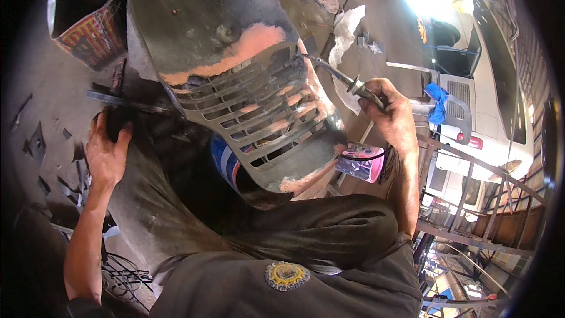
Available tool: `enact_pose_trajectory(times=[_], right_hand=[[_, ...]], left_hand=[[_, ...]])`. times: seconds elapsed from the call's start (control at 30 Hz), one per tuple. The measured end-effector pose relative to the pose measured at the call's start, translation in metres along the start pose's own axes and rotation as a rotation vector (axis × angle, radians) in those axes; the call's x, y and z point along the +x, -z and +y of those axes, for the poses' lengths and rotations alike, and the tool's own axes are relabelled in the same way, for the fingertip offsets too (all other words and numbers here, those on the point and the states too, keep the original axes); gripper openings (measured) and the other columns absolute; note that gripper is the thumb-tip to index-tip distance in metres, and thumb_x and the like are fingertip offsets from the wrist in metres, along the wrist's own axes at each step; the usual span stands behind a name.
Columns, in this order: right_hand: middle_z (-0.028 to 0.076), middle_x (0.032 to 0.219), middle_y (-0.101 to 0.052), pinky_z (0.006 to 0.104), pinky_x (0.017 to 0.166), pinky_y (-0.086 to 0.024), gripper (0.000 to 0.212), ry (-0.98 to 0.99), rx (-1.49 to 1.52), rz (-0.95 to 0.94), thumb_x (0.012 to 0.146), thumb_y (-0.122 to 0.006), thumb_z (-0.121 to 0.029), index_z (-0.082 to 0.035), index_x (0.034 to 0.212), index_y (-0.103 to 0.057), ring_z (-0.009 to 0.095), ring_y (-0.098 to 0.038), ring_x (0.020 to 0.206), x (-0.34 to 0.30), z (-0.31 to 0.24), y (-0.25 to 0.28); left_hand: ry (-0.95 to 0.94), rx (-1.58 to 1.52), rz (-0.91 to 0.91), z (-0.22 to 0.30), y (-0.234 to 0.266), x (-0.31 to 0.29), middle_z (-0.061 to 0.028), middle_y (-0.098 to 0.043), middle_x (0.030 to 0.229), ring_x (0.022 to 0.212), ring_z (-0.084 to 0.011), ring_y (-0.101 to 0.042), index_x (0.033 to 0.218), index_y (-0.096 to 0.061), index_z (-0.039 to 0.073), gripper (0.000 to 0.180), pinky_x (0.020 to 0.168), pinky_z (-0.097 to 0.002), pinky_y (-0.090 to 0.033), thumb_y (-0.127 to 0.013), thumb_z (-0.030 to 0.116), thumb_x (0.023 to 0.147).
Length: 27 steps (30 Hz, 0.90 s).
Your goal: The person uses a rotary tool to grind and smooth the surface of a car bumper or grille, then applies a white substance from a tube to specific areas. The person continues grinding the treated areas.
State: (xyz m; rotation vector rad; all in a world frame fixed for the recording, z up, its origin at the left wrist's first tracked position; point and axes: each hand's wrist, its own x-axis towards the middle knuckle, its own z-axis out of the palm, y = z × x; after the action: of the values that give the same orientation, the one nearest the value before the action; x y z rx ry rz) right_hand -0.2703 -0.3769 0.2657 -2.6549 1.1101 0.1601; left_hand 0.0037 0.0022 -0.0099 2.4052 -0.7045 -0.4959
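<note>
My right hand is closed round the handle of a soldering iron. Its thin tip points left and meets the right edge of a dark plastic vehicle panel with a slatted grille. Salmon-coloured patches show across the panel and on some slats. At the left, my left hand rests by my bent knee, thumb and fingers apart around a dark area. Whether that is trouser cloth or a dark object is hard to make out. A flat metal strip lies just beyond the fingers.
Under the grille sits a blue, white and red round container. A pink can stands to its right. A patterned bin is at the far left, with dark plastic scraps on the floor. White vehicles and metal framing fill the right.
</note>
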Motion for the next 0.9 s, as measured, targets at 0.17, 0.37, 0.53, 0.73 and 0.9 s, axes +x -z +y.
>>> enact_pose_trajectory(times=[0.17, 0.37, 0.53, 0.73, 0.9], right_hand=[[0.009, 0.097, -0.074, 0.0315, 0.080, -0.053, 0.026, 0.105, -0.127, -0.014, 0.088, -0.074, -0.006, -0.005, 0.113, -0.069, 0.021, -0.070, 0.086, 0.009, -0.002, -0.002], [0.019, 0.112, -0.073, 0.0431, 0.084, -0.054, 0.032, 0.178, -0.389, -0.016, 0.091, -0.073, -0.020, -0.006, 0.120, -0.072, 0.038, -0.069, 0.103, 0.011, -0.007, -0.015], [0.021, 0.101, -0.073, 0.0439, 0.081, -0.054, 0.030, 0.161, -0.345, -0.041, 0.094, -0.070, -0.021, -0.005, 0.118, -0.072, 0.040, -0.070, 0.096, 0.014, -0.001, -0.024], [0.024, 0.095, -0.071, 0.0446, 0.078, -0.053, 0.028, 0.097, -0.336, -0.104, 0.096, -0.068, -0.021, -0.003, 0.116, -0.072, 0.042, -0.070, 0.091, 0.022, -0.002, -0.027], [0.024, 0.095, -0.072, 0.0422, 0.078, -0.054, 0.028, 0.051, -0.300, -0.140, 0.096, -0.068, -0.021, -0.002, 0.117, -0.072, 0.041, -0.071, 0.091, 0.023, -0.004, -0.026]], left_hand=[[0.015, 0.019, -0.016, 0.006, 0.005, 0.000, -0.0281, -0.054, 0.142, 0.131, -0.0460, -0.053, 0.144, -0.051, -0.004, 0.072, 0.110, -0.0465, -0.042, -0.065, 0.043, 0.091], [0.018, 0.000, -0.013, 0.007, 0.004, 0.001, -0.0267, -0.056, 0.141, 0.129, -0.0454, -0.054, 0.143, -0.052, -0.002, 0.070, 0.108, -0.0466, -0.044, -0.067, 0.043, 0.091], [0.012, -0.073, 0.001, 0.003, 0.000, 0.000, -0.0256, -0.057, 0.139, 0.127, -0.0451, -0.056, 0.142, -0.054, -0.001, 0.067, 0.107, -0.0465, -0.045, -0.067, 0.041, 0.092], [-0.013, -0.062, 0.002, 0.000, 0.001, -0.001, -0.0264, -0.057, 0.139, 0.127, -0.0461, -0.056, 0.141, -0.053, -0.003, 0.067, 0.107, -0.0467, -0.045, -0.066, 0.043, 0.093], [-0.013, -0.046, -0.005, 0.006, 0.004, 0.000, -0.0269, -0.057, 0.138, 0.127, -0.0464, -0.056, 0.141, -0.054, -0.003, 0.069, 0.107, -0.0470, -0.045, -0.065, 0.045, 0.093]])
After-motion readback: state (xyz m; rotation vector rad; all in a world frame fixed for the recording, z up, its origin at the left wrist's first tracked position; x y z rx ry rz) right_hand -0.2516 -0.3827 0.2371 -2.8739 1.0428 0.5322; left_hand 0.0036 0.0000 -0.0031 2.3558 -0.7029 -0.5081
